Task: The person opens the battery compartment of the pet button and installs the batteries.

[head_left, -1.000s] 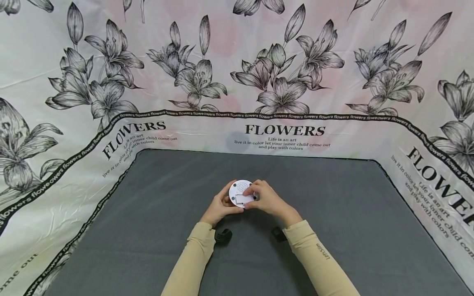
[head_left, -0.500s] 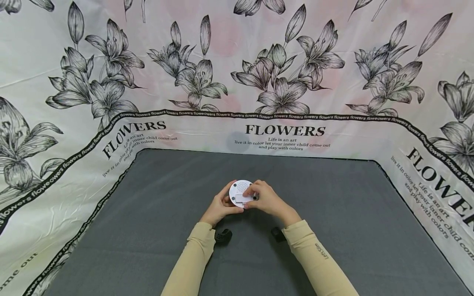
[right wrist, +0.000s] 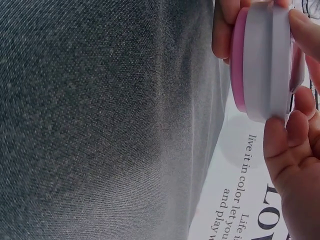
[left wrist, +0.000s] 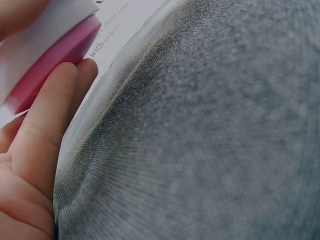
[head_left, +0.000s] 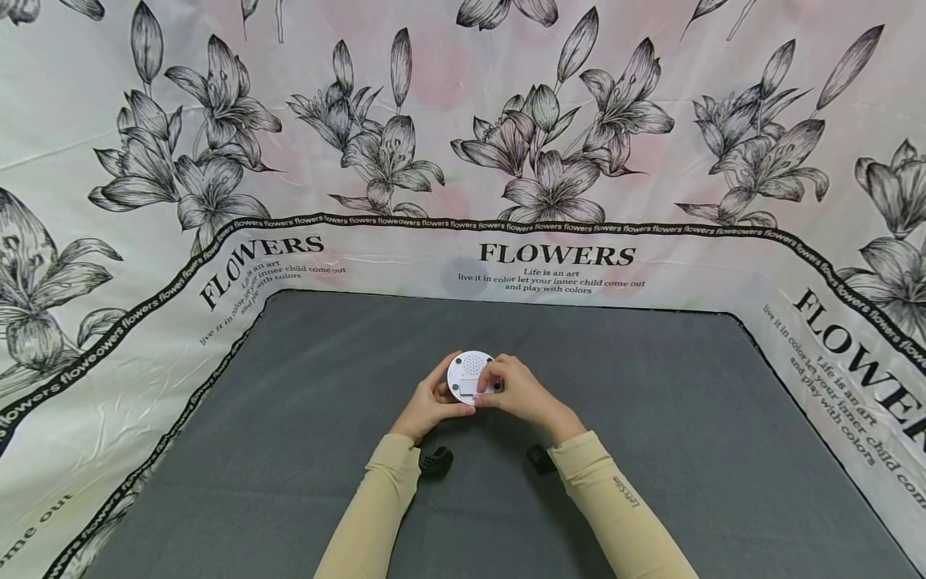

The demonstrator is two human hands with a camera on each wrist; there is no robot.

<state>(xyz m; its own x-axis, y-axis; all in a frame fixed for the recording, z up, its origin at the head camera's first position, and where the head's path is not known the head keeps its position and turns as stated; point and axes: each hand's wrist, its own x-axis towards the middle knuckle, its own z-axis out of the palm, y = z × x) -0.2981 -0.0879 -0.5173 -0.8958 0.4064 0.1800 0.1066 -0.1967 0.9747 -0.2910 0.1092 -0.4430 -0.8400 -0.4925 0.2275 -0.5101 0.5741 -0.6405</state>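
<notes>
A round white-and-pink device (head_left: 470, 365) is held up near the middle, its white back turned upward. That back carries a patch of small holes, dark round feet and a rectangular battery cover (head_left: 469, 387). My left hand (head_left: 432, 406) grips its left side, with fingers (left wrist: 47, 107) against the pink face (left wrist: 55, 62). My right hand (head_left: 526, 392) works at the right part of the back, index finger and thumb curled together at the cover. These fingers hide part of the cover and the right edge. The right wrist view shows fingertips (right wrist: 276, 131) at the white rim.
A grey cloth (head_left: 347, 346) spreads under both hands. Behind and at the sides hangs a white flower-print fabric (head_left: 405, 257) with black lettering. Dark wrist cameras (head_left: 436, 462) sit by the beige sleeves (head_left: 379, 498).
My right index finger and thumb have drawn slightly closer together and to the right over the battery cover. The left hand and the device stay almost in place.
</notes>
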